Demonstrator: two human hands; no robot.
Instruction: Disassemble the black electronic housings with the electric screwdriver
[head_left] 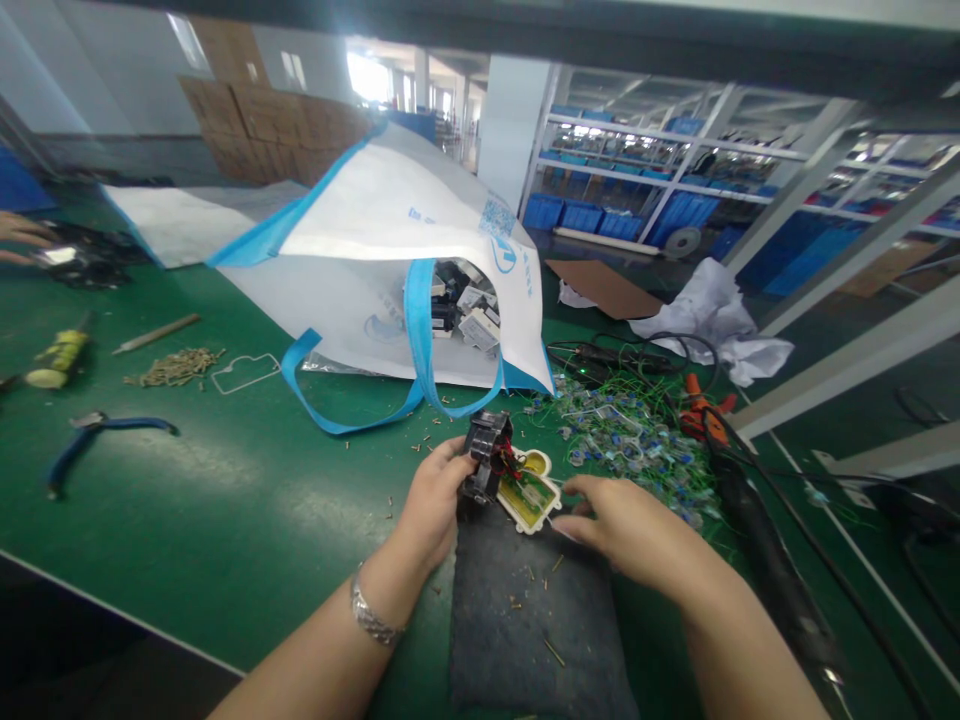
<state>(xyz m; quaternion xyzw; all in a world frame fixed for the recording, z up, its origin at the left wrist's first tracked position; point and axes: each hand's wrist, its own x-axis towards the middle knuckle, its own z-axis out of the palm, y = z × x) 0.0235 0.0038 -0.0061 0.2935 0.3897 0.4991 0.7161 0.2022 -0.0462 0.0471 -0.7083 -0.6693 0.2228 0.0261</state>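
My left hand (433, 500) is closed around a black plastic housing (487, 452). Red and black wires run from it into a pale open case (527, 492) with a green circuit board inside and a round yellow-lined section at its top. At the case's right edge is my right hand (611, 520), thumb and forefinger apart; whether the tips touch the rim cannot be made out. Under the parts lies a dark mat (536, 625), with several brass-coloured screws (554, 652) scattered on it.
A white bag (337, 310) with blue handles holds several pale and black units. Left are pliers (94, 425), a yellow-handled screwdriver (60, 358), a screw pile (176, 367) and a thin white frame (246, 372). Right lie tangled green-wired parts (630, 440). Another person's hand (21, 235) shows far left.
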